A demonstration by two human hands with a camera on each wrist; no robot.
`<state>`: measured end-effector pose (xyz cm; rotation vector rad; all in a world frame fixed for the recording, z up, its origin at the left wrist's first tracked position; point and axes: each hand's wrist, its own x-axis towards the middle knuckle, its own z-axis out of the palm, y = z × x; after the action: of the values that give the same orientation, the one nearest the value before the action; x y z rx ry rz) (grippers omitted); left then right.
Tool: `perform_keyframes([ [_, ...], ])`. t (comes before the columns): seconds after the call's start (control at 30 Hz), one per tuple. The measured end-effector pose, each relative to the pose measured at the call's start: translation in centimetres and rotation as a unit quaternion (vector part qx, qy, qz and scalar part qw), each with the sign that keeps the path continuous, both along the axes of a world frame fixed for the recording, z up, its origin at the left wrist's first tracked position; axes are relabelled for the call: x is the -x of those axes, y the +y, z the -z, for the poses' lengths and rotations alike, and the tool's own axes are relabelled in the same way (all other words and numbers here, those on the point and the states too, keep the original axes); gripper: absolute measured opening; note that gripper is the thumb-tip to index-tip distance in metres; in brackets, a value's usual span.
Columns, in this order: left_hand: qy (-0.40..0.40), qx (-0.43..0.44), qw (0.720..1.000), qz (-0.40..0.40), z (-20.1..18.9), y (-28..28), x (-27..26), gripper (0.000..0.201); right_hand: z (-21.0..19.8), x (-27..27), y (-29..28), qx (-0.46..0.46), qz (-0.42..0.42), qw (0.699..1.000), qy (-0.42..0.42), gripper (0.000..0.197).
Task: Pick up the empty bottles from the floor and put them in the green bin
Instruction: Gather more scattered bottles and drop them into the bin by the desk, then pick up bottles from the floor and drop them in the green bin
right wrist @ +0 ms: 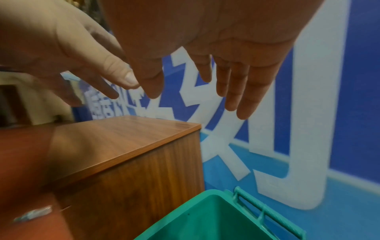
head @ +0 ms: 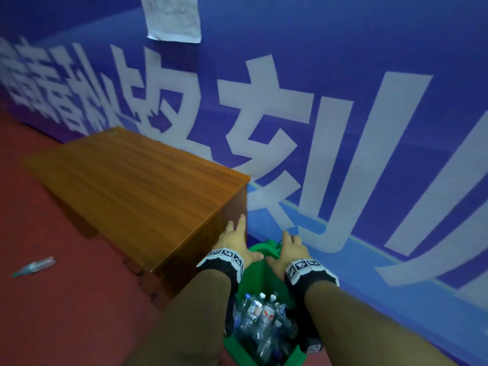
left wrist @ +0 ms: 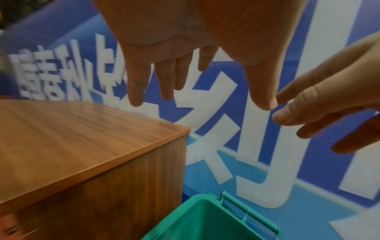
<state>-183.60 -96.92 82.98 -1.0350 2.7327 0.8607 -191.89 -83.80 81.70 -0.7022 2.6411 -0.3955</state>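
Directly beneath both wrists, the green plastic bin (head: 260, 268) stands open, holding a heap of clear empty plastic bottles (head: 261, 318) with pale caps. Just above its far rim, the left hand (head: 235, 240) and the right hand (head: 286, 250) hover side by side, fingers straight and spread, holding nothing; their thumbs nearly touch over the bin's handle bar (left wrist: 249, 212). Beside the left hand sits a brown wooden surface (head: 137, 180), its corner close to the bin. Well off to the left of that hand, one clear bottle (head: 35, 266) lies on its side on the red floor (head: 52, 299), not yet collected. It is probably very light, thin-walled and easily crushed, likely to roll or skid when nudged; taking it round the middle of the body, or by the stiffer neck, seems safest. Beyond the hands rises a blue wall banner (head: 369, 75) with large white characters.
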Motion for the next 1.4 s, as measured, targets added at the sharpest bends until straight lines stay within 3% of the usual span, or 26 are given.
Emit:
perform_keyframes([
  [0.1,0.000,-0.002,0.998,-0.063,-1.0,-2.0,-5.8,0.117,-1.5,-3.8,-3.0,-0.017,-0.069,0.997,0.024,0.086],
  [0.23,0.012,-0.014,0.976,-0.217,-0.8,-5.7,-19.8,0.120,-2.9,-14.8,-9.6,-0.024,-0.193,0.980,0.032,0.084],
  [0.4,-0.020,0.004,0.909,-0.416,-0.4,-6.9,-46.4,0.121,-2.3,-38.5,-16.6,0.002,-0.389,0.921,0.019,0.083],
  [0.53,-0.044,-0.003,0.837,-0.546,0.2,-3.0,-68.1,0.122,-1.2,-60.2,-16.5,0.015,-0.526,0.850,-0.017,0.080],
  [0.7,-0.070,-0.017,0.767,-0.638,1.0,3.5,-86.2,0.124,0.3,-78.7,-14.0,0.013,-0.625,0.780,-0.037,0.079],
  [0.83,-0.056,-0.037,0.741,-0.668,2.3,5.8,-93.9,0.126,1.9,-86.3,-14.0,-0.015,-0.659,0.752,-0.023,0.078],
  [1.03,-0.059,-0.074,0.711,-0.697,5.4,5.3,-99.6,0.123,4.8,-92.9,-17.4,-0.049,-0.691,0.721,-0.001,0.084],
  [1.2,-0.066,-0.104,0.705,-0.698,8.3,-1.0,-102.4,0.124,7.7,-95.6,-24.1,-0.070,-0.697,0.714,-0.006,0.091],
  [1.4,-0.057,-0.157,0.701,-0.693,14.8,-12.8,-104.2,0.127,13.7,-96.6,-36.9,-0.144,-0.692,0.707,0.014,0.102],
])
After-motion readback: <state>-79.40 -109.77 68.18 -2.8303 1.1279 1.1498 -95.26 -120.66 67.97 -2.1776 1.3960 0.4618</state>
